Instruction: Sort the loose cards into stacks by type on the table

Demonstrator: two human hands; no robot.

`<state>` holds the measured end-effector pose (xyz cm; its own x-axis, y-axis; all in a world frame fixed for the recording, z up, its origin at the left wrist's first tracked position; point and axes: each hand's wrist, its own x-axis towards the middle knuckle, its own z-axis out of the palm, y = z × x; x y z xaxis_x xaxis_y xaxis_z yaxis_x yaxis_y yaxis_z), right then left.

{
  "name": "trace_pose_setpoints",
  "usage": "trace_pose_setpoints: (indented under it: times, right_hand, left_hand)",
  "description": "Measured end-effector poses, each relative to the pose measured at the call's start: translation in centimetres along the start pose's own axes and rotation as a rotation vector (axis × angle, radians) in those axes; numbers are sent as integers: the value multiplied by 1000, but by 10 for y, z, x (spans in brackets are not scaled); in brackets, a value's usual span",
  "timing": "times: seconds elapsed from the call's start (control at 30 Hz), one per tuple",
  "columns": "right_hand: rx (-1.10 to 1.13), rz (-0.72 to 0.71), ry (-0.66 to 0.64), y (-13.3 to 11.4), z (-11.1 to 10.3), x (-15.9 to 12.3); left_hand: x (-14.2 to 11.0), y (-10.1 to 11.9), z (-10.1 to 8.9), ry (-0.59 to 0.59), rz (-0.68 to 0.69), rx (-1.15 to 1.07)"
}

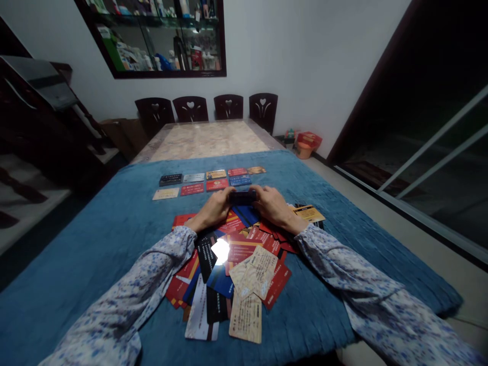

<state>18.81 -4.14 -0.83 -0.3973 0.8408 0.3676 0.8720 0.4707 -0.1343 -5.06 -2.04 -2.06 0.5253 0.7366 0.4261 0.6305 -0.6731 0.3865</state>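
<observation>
Both hands meet over the far edge of a heap of cards. Between them is a dark, block-like stack of cards, gripped at its two ends. My left hand closes on its left end, thumb and fingers bent. My right hand does the same at the right end. Beneath and nearer to me spreads a loose pile of red, blue, black and cream cards, with a bright glare spot on it. Beyond the hands, small card stacks lie in two rows, among them a black stack and a red stack.
A blue cloth covers the near part of the long table, whose bare marbled top shows at the far end. Several dark chairs stand behind it. A yellow card lies by my right wrist. Red and orange containers sit on the floor.
</observation>
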Motion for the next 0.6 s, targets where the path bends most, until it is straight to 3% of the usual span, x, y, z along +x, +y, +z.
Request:
trace_pose_setpoints:
  times: [0.6]
  right_hand:
    - [-15, -40, 36, -5, -1, 1]
  left_hand:
    - [-2, 0, -1, 73, -54, -30]
